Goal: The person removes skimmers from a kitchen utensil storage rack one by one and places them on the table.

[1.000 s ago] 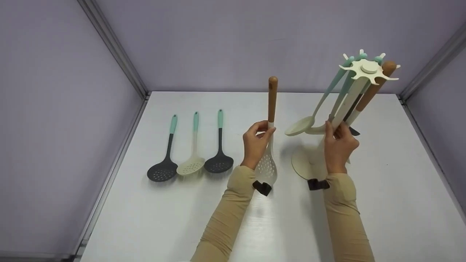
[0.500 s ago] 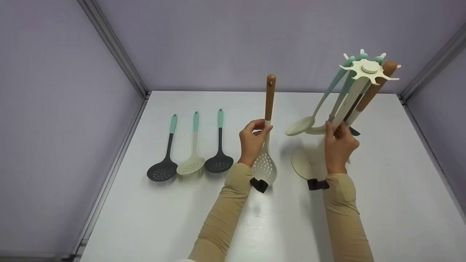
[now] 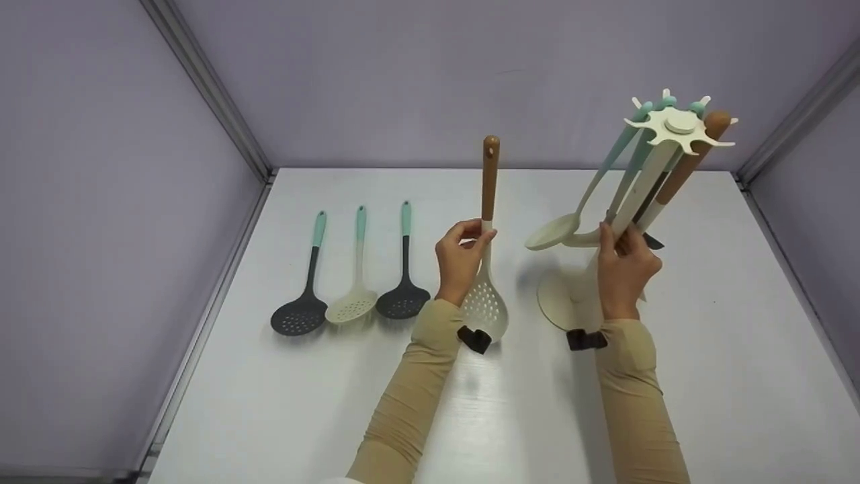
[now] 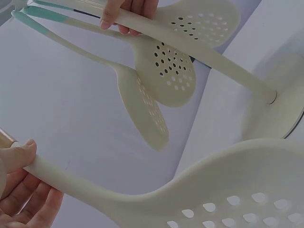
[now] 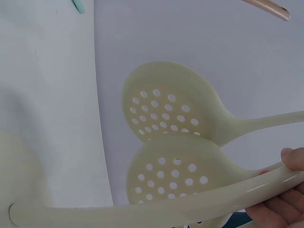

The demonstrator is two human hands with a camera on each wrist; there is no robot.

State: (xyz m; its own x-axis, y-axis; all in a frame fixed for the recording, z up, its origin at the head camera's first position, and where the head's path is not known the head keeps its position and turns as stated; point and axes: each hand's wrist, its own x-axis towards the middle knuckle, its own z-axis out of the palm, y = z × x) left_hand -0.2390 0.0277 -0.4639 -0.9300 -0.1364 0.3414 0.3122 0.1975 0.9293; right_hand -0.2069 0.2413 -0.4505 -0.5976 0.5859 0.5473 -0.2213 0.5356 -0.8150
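My left hand (image 3: pixel 461 261) pinches the white neck of a slotted skimmer (image 3: pixel 490 181) just below its brown handle, holding it up with its perforated head (image 4: pixel 247 204) hanging down. My right hand (image 3: pixel 625 269) grips the white pole (image 3: pixel 641 195) of a utensil stand, whose star-shaped top (image 3: pixel 680 125) carries several hanging utensils, some with mint handles and one with a brown handle (image 3: pixel 692 161). In the right wrist view, two cream perforated heads (image 5: pixel 164 102) hang beside the pole. The stand's round base (image 3: pixel 556 302) is partly covered by the right wrist.
On the white table (image 3: pixel 302 410), left of the hands, lie three skimmers with mint handles: a black one (image 3: pixel 299 316), a cream one (image 3: pixel 352 306) and another black one (image 3: pixel 403 300). Purple-grey panels (image 3: pixel 403 81) stand behind and at both sides.
My left hand has moved slightly left with the brown-handled skimmer, away from the stand. My right hand has stayed on the pole.
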